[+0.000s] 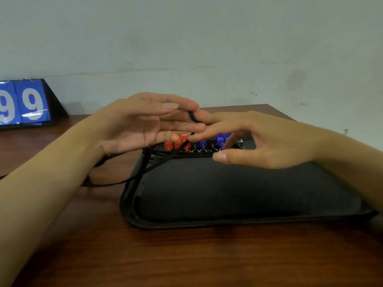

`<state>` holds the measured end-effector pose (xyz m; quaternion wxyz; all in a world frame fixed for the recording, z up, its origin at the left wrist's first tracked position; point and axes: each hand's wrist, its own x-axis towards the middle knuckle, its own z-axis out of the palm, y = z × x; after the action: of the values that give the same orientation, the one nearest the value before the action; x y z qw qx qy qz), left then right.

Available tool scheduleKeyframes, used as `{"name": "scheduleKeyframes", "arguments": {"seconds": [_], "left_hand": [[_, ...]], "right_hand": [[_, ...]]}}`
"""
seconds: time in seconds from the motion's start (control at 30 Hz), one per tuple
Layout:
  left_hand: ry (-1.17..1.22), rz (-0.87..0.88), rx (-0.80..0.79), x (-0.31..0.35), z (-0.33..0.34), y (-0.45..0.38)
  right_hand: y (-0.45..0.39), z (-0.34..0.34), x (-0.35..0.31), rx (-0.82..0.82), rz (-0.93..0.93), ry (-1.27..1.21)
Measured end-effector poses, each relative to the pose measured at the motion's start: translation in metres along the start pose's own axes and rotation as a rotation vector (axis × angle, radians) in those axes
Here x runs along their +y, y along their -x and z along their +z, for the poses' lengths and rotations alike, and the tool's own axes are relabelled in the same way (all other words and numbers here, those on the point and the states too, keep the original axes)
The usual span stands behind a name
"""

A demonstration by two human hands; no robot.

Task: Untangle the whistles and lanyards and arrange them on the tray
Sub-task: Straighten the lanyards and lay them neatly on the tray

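From the head camera, the black tray [207, 221] serves as the landmark: a shallow, rounded-corner tray with a matte, cloth-like floor, sitting on a brown wood-grain table [145, 262]. Along the tray's far edge stands a row of small whistles, the orange whistles [176, 142] toward its left end and the blue whistles [222, 139] nearer the middle, with small metal rings showing at their near ends. They look like hard, light moulded plastic.

Black lanyards [116, 183] spill over the tray's left rim onto the table in loose loops. They are thin, soft and limp, so they will likely drag and snag on one another; taking hold of a single cord close to its whistle seems the surest way to free it.

Above the tray's far edge, the left hand [143, 121] has its fingers mostly straight, with one black cord running over its fingertips. The right hand [255, 141] reaches in, its fingers spread and lightly bent, its fingertip meeting that cord; I cannot tell whether it pinches it.

Beyond the tray's left side stands a blue flip-number board [22, 104].
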<state>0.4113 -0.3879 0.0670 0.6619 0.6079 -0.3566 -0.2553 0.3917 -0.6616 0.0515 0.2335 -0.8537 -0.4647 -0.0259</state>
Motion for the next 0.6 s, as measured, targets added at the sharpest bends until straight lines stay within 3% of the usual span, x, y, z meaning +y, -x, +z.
{"name": "scheduleKeyframes", "arguments": {"seconds": [0.1, 0.27, 0.43, 0.6], "left_hand": [[-0.003, -0.005, 0.043, 0.002, 0.0, 0.001], [-0.142, -0.056, 0.248, 0.004, 0.003, 0.0], [-0.582, -0.037, 0.468, 0.005, -0.003, -0.002], [-1.01, -0.119, 0.293, -0.002, 0.008, -0.003]], "right_hand": [[0.002, 0.0, -0.003, 0.018, -0.003, -0.092], [0.002, 0.0, -0.004, 0.084, 0.027, -0.129], [0.002, 0.0, -0.003, 0.247, 0.11, -0.119], [0.001, -0.001, -0.006, 0.398, 0.059, -0.064]]}}
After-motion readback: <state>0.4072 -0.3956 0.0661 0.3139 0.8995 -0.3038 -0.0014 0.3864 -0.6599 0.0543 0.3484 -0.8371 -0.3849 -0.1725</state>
